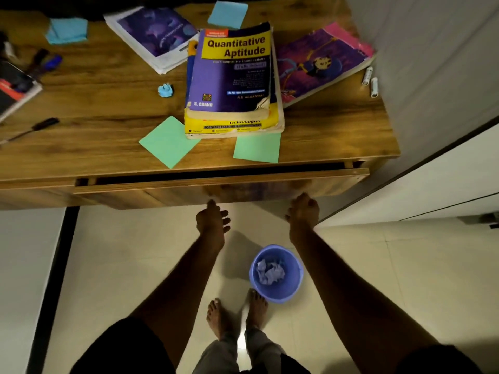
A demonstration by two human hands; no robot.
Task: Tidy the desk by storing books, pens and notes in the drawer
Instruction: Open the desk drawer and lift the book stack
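The wooden drawer (162, 186) under the desktop stands slightly out, showing a dark gap. My right hand (302, 211) is at the lower edge of its front, fingers curled under it. My left hand (212, 221) hangs just below that edge, thumb tip touching it, fingers loose and holding nothing. On the desk (94, 103) a purple and yellow "Quantitative Aptitude" book (232, 76) lies on a yellow book (235, 126). A white-edged purple book (156, 33) and a pink-edged purple book (321, 63) lie beside them. Two green notes (168, 141) (256, 148), two blue notes (228, 13) (67, 31) and a black pen (32, 129) lie around.
A crumpled blue paper (165, 90) sits mid-desk. Two white markers (370, 79) lie at the right edge, a blue pen (51, 62) and a dark book (13, 90) at the left. A blue bin (278, 290) with crumpled paper stands by my feet. A white wall is on the right.
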